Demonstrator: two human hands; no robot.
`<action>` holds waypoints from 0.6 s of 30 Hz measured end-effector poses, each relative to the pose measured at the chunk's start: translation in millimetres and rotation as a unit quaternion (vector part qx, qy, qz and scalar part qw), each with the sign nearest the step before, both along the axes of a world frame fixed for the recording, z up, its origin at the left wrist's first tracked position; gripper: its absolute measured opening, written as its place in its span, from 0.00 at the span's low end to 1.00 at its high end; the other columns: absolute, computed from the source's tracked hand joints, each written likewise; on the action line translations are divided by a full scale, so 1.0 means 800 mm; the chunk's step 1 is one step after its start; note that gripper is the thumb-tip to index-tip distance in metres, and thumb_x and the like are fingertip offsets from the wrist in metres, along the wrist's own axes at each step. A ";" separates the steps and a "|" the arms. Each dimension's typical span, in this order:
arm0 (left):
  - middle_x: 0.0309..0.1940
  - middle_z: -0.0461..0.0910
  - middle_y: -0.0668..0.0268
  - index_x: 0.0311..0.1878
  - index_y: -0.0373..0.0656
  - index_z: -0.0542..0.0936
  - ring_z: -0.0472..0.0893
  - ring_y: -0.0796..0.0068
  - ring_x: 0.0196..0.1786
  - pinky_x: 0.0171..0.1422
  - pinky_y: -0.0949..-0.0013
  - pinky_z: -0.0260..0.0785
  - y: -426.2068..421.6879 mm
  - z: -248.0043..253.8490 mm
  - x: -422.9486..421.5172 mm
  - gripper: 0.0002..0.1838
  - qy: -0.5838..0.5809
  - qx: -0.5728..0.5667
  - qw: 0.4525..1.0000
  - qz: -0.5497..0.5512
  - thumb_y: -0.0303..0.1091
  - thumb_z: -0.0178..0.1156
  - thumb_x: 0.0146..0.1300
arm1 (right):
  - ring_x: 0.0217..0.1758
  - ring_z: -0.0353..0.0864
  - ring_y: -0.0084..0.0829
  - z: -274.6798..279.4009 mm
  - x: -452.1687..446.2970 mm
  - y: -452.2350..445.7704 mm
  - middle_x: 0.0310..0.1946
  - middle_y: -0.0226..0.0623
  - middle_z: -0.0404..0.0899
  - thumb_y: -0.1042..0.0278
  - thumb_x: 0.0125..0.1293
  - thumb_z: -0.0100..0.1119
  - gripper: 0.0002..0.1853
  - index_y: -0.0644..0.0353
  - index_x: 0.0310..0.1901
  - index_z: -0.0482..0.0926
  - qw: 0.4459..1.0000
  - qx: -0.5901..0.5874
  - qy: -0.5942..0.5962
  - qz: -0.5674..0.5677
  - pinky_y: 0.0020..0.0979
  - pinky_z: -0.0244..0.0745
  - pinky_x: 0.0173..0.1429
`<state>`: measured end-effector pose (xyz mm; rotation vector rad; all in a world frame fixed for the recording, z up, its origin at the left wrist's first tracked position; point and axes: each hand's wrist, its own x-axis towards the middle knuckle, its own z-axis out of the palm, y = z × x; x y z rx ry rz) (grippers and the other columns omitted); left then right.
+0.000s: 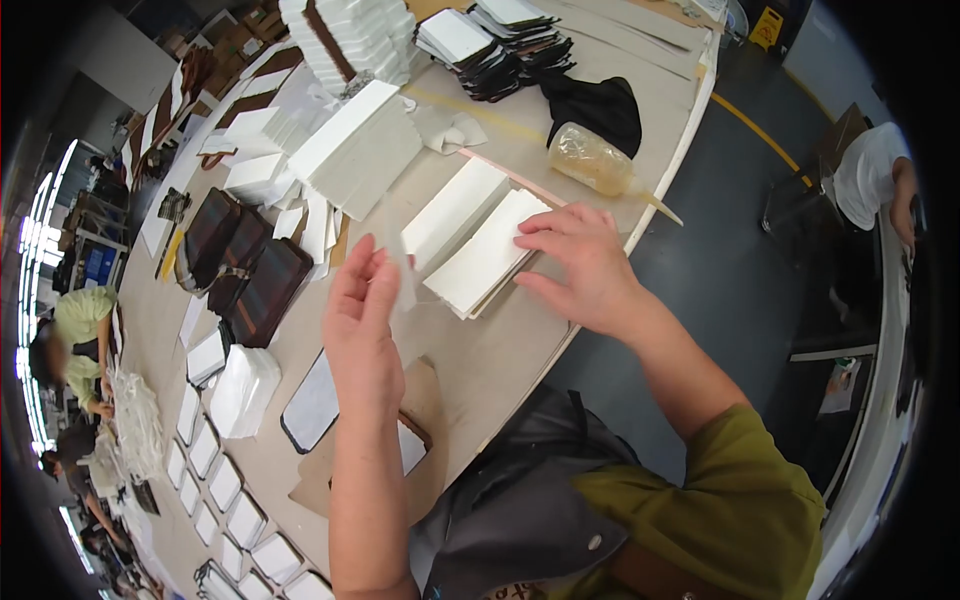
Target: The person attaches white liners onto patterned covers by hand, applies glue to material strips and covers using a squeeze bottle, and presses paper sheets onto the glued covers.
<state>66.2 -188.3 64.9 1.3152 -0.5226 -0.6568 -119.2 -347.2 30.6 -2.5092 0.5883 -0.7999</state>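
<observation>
Tan bench (490, 365) edge runs right of and below the front white stack (482, 262), tabletop between; right hand (588, 268) spread on stack, left hand (362, 325) curled to its left, pinch unclear; apron (510, 500) lettering below stack partly cut off.

Covered, cropped and blurred
The right hand (588, 265) covers a corner of the nearer white stack (482, 258); a thin translucent piece (406, 287) beside the left hand (362, 308) is too blurred to name. The left forearm (368, 490) hides part of the brown paper (432, 390). The top edge crops the tall white pile (372, 40), and apron lettering (510, 592) runs off below.
</observation>
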 end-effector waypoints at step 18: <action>0.58 0.76 0.60 0.74 0.32 0.62 0.77 0.75 0.57 0.59 0.71 0.72 0.167 -0.022 0.004 0.33 -0.064 0.014 0.987 0.146 0.26 0.61 0.69 | 0.66 0.73 0.33 0.040 0.142 0.124 0.67 0.44 0.71 0.76 0.59 0.71 0.13 0.55 0.43 0.76 0.755 0.568 -0.163 0.284 0.38 0.66 0.70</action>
